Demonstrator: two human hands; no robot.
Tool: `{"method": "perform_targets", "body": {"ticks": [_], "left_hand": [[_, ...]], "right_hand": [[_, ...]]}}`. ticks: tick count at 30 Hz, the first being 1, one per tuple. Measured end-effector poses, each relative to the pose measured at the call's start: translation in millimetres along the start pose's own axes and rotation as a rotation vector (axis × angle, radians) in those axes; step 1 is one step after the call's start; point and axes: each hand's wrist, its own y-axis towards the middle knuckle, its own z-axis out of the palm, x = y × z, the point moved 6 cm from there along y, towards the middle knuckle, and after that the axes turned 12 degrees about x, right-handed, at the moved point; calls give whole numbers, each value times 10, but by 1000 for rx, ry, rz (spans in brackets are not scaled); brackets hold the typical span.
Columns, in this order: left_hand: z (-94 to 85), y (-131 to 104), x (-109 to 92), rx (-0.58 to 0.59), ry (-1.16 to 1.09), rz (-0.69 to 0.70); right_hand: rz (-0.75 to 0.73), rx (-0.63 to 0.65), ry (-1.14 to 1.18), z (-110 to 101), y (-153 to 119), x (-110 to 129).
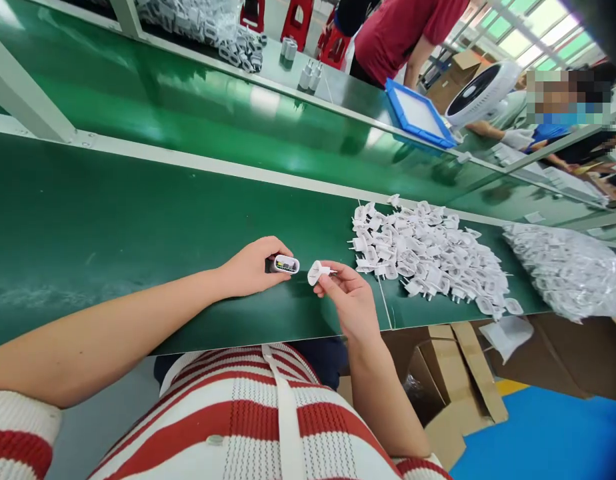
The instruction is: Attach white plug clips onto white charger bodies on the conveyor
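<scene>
Over the green table, my left hand (255, 268) is closed around an oval charger housing (287, 265). Its open end faces right and shows small parts inside. My right hand (349, 291) pinches a white plug cap with pins (318, 273) between thumb and fingers. A small gap separates the cap from the housing. Just right of my right hand lies a wide pile of similar white plug caps (428, 250).
A clear bag of white parts (571, 270) lies at the right. Behind a metal rail (213, 165) are a blue frame (421, 115), a white fan (483, 93) and other people. Cardboard boxes (451, 373) stand below the table edge at right.
</scene>
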Motion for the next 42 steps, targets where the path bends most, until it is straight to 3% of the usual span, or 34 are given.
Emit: {"method": "perform_targets", "body": {"ticks": [4,8,11,14,19,26,34,42], "left_hand": [[-3,11,-1,-4,7,17],[16,24,3,-4,39,72],[23,32,15,7,46,79],[14,33,19,-12,36,70],[6,42,67,-66,21,-15],[4,56,59,-75,72,27],[9,61,61,-81,43,26],[11,58,62,-91,47,20]], "right_hand": [[-166,0,-344,77,66,268],[-414,93,-863,341,122,563],[-477,163,-1054,469,170,647],[-483,142,-1036,446,200,685],[-465,-42,-877,262,170,683],[-516,202,-1053,476,171,640],[-585,241,-1355,625,199,652],[-690,317,-1327,616,217,670]]}}
